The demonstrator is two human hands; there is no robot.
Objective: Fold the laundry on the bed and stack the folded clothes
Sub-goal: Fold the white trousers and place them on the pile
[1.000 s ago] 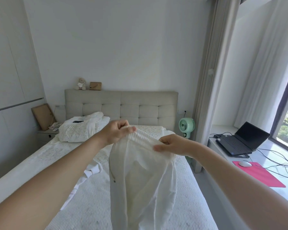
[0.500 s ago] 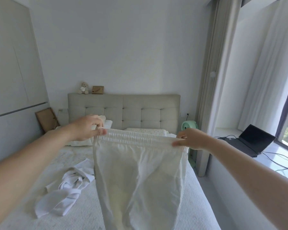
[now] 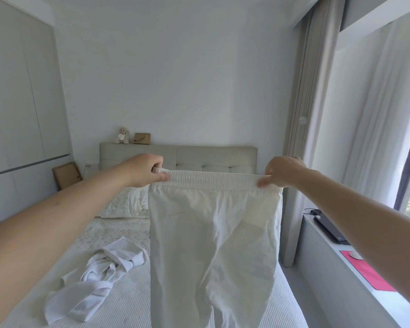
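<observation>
**White trousers held up by the waistband, stretched wide**

Both arms are out in front, raised over the bed point(image 3: 133, 301). The left hand point(image 3: 145, 170) pinches one end of the elastic waistband, fingers curled over the top edge; the right hand point(image 3: 282, 171) grips the other end the same way. Between them the white trousers point(image 3: 213, 237) hang straight down in the air, legs dropping out of view at the bottom. On the bedspread to the left lies a crumpled white garment point(image 3: 97, 278), unfolded, apart from the trousers. Nothing here serves as a container. Compared with half a second ago, the hands are further apart and the waistband is pulled flatter; a second ago the two hands were close together on bunched cloth.
</observation>
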